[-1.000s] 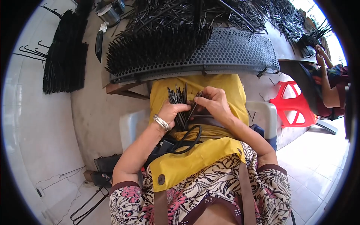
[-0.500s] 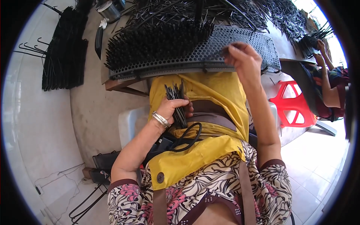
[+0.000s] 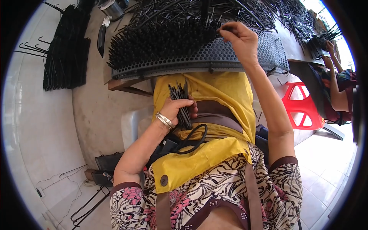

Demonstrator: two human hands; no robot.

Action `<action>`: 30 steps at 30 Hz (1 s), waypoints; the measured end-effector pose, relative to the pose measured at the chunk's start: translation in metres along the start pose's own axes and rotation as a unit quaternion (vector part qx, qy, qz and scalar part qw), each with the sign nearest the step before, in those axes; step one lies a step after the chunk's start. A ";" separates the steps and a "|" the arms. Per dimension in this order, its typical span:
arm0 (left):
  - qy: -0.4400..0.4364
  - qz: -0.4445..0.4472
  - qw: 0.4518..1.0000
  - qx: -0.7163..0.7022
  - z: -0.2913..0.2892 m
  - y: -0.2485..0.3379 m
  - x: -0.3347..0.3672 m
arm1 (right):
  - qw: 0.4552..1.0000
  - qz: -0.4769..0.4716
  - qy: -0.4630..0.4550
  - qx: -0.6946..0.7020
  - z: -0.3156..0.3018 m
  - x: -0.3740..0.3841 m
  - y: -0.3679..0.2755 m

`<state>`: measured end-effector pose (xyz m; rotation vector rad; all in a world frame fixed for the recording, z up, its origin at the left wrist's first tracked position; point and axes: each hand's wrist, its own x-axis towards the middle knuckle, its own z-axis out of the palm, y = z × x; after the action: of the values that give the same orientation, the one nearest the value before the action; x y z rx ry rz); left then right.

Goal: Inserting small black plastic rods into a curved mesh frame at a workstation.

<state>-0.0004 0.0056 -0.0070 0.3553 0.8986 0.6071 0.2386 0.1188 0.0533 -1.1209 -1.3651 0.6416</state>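
Observation:
My left hand (image 3: 179,108) is closed around a bundle of thin black rods (image 3: 179,92), held upright above the yellow apron over my lap. Their upper ends fan out a little past my fingers. Farther off, my right hand (image 3: 241,38) pinches a thin black rod, mostly hidden by the fingers, at the right edge of the rods standing in the panel. That grey perforated panel (image 3: 264,48) is curved and lies along the near edge of the table. Many black rods (image 3: 157,44) stand packed in its holes on the left; bare holes show on the right.
Loose black rods (image 3: 245,17) lie heaped behind the panel. A metal can (image 3: 110,9) stands at the far left. Black rod racks (image 3: 65,57) hang by the left wall. At right are a red stool (image 3: 303,103) and another person's hands (image 3: 329,53). A black cable (image 3: 197,147) loops over my lap.
My right hand has moved left and farther away, from above the bare holes to the edge of the standing rods. My left hand keeps its bundle in nearly the same place.

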 end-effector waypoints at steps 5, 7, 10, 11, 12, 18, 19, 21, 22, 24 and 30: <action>0.002 0.000 1.000 0.005 0.001 0.001 0.002 | 0.982 -0.061 -0.050 -0.173 0.013 0.004 -0.007; 0.000 -0.007 1.000 0.002 0.001 0.001 0.001 | 0.970 -0.096 -0.069 -0.211 0.020 0.011 -0.019; 0.015 -0.005 1.000 0.014 0.005 0.003 0.001 | 0.938 -0.131 -0.111 -0.302 0.027 0.024 -0.021; 0.010 -0.006 1.000 0.009 0.003 0.003 0.002 | 0.917 -0.133 -0.137 -0.351 0.031 0.026 -0.024; 0.006 -0.006 1.000 0.004 0.002 0.002 0.003 | 0.905 -0.123 -0.151 -0.378 0.034 0.027 -0.027; -0.012 -0.005 1.000 0.019 0.003 0.002 0.001 | 0.868 -0.082 -0.196 -0.449 0.032 0.028 -0.032; -0.012 -0.006 1.000 0.020 0.004 0.002 0.001 | 0.868 -0.081 -0.196 -0.449 0.030 0.023 -0.023; -0.033 0.002 0.999 0.027 0.005 0.003 -0.001 | 0.901 -0.099 -0.148 -0.396 0.027 0.013 -0.014; -0.033 0.001 0.999 0.026 0.005 0.003 0.000 | 0.899 -0.090 -0.162 -0.398 0.021 0.006 -0.010; -0.053 -0.003 0.998 0.024 0.002 0.003 0.001 | 0.919 -0.084 -0.130 -0.363 0.019 -0.016 -0.024; -0.059 0.012 0.998 0.021 0.010 0.003 -0.001 | 0.955 0.175 -0.236 -0.037 0.019 -0.108 -0.038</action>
<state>0.0068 0.0070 0.0010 0.4348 0.7946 0.5832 0.1938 0.0126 0.0376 -1.3403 -1.6125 1.1814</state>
